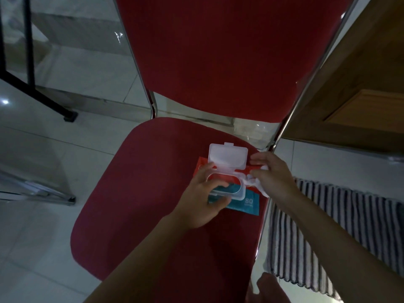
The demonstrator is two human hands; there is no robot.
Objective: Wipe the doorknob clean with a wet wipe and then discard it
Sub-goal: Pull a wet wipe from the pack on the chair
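A red and teal pack of wet wipes (249,203) lies on the seat of a red chair (153,193). Its clear plastic lid (227,157) stands flipped open. My left hand (203,197) presses down on the pack at the opening, fingers spread over it. My right hand (271,173) pinches a white wet wipe (254,181) that trails from the pack's opening to the right. No doorknob shows in this view.
The chair has a red backrest (218,51) and chrome frame tubes (306,95). A wooden door or cabinet (360,95) stands at the right. A striped mat (338,226) lies on the white tiled floor. Black metal legs (32,84) stand at the left.
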